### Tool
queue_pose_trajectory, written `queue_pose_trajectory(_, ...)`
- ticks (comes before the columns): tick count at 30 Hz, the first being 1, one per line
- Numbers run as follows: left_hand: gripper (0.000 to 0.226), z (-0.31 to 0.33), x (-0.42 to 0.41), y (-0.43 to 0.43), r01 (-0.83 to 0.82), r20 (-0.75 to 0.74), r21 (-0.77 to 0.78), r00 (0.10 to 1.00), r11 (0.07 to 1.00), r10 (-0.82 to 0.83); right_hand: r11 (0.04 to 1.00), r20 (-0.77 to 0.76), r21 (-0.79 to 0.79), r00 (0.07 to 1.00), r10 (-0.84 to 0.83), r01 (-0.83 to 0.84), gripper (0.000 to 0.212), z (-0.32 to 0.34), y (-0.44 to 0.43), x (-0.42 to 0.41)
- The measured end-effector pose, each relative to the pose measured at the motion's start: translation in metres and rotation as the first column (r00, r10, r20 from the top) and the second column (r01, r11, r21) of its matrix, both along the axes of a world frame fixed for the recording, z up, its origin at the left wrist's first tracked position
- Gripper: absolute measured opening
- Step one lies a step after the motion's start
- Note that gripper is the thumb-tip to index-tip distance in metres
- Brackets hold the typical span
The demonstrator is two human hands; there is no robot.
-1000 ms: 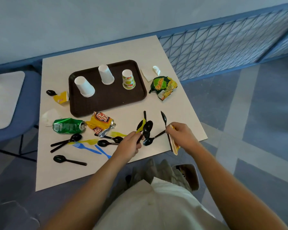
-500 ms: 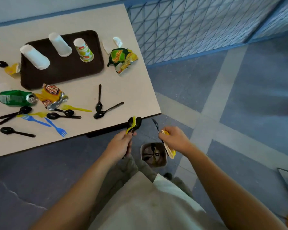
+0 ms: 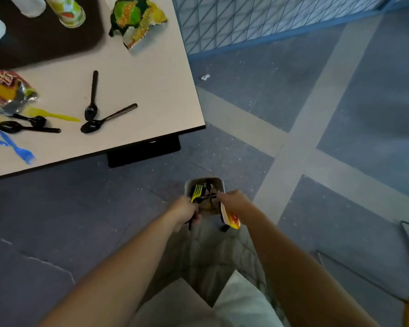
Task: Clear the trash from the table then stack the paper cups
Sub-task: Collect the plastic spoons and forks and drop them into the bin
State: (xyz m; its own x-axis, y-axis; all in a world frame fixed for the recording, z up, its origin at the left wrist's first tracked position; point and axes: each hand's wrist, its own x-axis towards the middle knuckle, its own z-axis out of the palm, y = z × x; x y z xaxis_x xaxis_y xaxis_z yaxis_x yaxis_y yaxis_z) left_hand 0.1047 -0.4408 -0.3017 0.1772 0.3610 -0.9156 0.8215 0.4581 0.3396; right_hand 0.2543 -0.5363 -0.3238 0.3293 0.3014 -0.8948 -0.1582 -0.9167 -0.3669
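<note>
Above the floor bin (image 3: 203, 178), the left hand (image 3: 184, 212) grips plastic cutlery (image 3: 196, 193), judged light and stiff, by the handles, while the right hand (image 3: 232, 200) clasps a limp wrapper (image 3: 230, 218); spoons (image 3: 93, 90), best lifted by their handles, lie on the counter (image 3: 151, 90).

Bin (image 3: 204, 181) on floor (image 3: 340, 102) beside table (image 3: 151, 79), spoons (image 3: 91, 100) on table
</note>
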Motion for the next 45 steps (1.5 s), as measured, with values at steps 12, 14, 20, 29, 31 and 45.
queue_pose_trajectory(12,0.051,-0.170,0.012,0.019,0.237,-0.170,0.073,0.960,0.969,-0.222,0.990,-0.016,-0.043,0.991,0.136,-0.136,0.078,-0.192,0.026,-0.029)
queue_pose_trajectory(14,0.049,-0.179,0.011,0.022,0.297,-0.185,0.104,0.943,0.949,-0.275,0.995,-0.011,-0.039,0.996,0.091,-0.091,0.086,-0.211,0.028,-0.029)
queue_pose_trajectory(20,0.051,-0.139,-0.001,0.026,0.325,-0.117,0.189,0.945,0.927,-0.307,1.000,0.044,0.014,0.999,0.022,-0.023,0.071,-0.181,0.020,-0.026)
queue_pose_trajectory(29,0.044,-0.002,-0.013,0.030,0.078,0.087,0.364,0.989,0.928,-0.117,0.977,0.178,0.186,0.982,0.070,-0.103,0.041,-0.032,0.037,-0.033)
queue_pose_trajectory(31,0.042,0.031,-0.017,0.033,0.041,0.109,0.412,0.990,0.910,-0.094,0.965,0.200,0.240,0.978,0.054,-0.103,0.039,0.005,0.046,-0.035)
queue_pose_trajectory(45,0.034,0.181,-0.087,0.082,-0.295,0.319,0.584,0.940,0.757,0.120,0.726,0.574,0.425,0.781,0.246,-0.541,0.039,0.164,0.162,-0.071)
